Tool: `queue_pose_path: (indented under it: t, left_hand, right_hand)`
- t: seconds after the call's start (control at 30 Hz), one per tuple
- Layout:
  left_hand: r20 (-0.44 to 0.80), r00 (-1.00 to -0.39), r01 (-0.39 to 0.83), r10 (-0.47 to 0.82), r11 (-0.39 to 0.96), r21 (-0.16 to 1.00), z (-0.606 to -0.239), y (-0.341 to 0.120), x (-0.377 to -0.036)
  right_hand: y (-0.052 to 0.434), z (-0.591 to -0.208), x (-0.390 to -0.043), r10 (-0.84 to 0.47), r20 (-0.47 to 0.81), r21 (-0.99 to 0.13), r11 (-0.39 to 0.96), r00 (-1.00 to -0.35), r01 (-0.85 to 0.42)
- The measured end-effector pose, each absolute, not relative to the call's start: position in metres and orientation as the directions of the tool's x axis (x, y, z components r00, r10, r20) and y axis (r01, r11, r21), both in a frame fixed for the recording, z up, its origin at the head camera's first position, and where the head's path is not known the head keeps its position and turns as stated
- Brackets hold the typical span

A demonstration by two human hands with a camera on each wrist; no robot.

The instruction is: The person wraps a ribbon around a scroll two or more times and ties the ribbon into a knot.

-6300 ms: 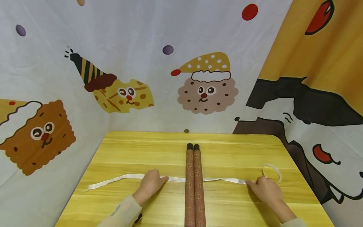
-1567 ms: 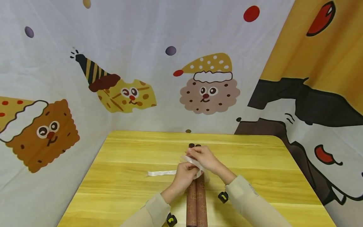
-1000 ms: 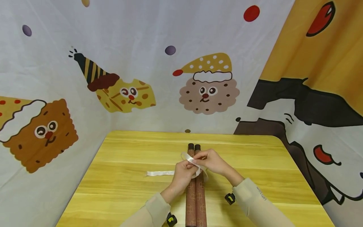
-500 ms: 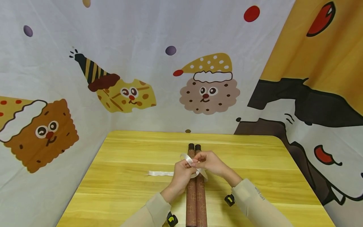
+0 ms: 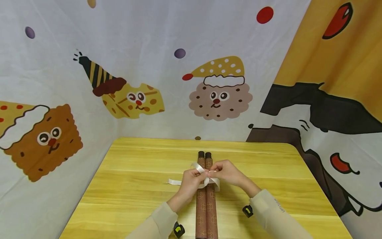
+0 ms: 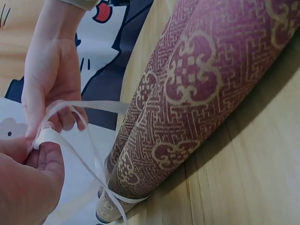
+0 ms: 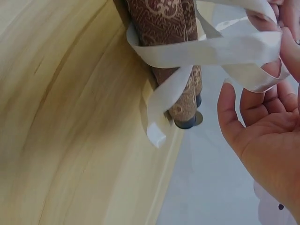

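Observation:
Two rolled scrolls (image 5: 206,207) in patterned brownish-red cloth, with black end knobs, lie side by side on the table. A white ribbon (image 7: 211,52) goes round both near their far end, and loops of it rise above them. My left hand (image 5: 188,186) pinches the ribbon between thumb and fingers over the scrolls. Close against it, the right hand (image 5: 231,174) pinches another part of the ribbon. In the left wrist view a ribbon loop (image 6: 49,136) passes over the left fingertips. Fingers partly hide where the strands cross.
The yellow wood-grain table (image 5: 143,159) carries the scrolls. Small black devices sit by the left wrist (image 5: 179,229) and the right wrist (image 5: 247,211). A white cloth (image 5: 143,43) printed with cartoon food hangs behind the table.
Earlier the ribbon lay flat, crossing the scrolls, with my hands far apart. Both hands have since come together over the scrolls. Lately the right hand shifted slightly right, and the ribbon's left tail shortened.

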State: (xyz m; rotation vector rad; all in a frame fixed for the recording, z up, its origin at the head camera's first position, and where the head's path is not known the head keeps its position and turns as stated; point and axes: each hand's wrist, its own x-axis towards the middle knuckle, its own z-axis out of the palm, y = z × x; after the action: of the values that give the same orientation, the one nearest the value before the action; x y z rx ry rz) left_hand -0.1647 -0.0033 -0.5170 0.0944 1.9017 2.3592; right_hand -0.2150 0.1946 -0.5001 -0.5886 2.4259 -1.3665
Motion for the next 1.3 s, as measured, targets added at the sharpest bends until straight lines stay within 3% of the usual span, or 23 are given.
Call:
queue_pose_path:
  t: [0.5, 0.73, 1.07, 1.3]
  left_hand:
    - [-0.044, -0.989, -0.072, 0.144, -0.197, 0.978, -0.518, -0.006, -0.167]
    - [0.01, -0.99, -0.009, 0.143, -0.131, 0.991, -0.519, 0.001, -0.172]
    - [0.044, -0.966, 0.057, 0.256, 0.044, 0.997, -0.511, 0.001, -0.179]
    - [0.059, -0.968, 0.076, 0.245, 0.061, 0.995, -0.511, 0.001, -0.182]
  right_hand:
    - [0.22, -0.481, -0.212, -0.419, -0.016, -0.837, 0.502, -0.908, -0.217]
    - [0.215, -0.471, -0.206, -0.426, -0.009, -0.842, 0.491, -0.905, -0.222]
    - [0.212, -0.464, -0.205, -0.439, 0.038, -0.849, 0.46, -0.898, -0.261]
    - [0.216, -0.462, -0.205, -0.43, 0.043, -0.846, 0.464, -0.902, -0.262]
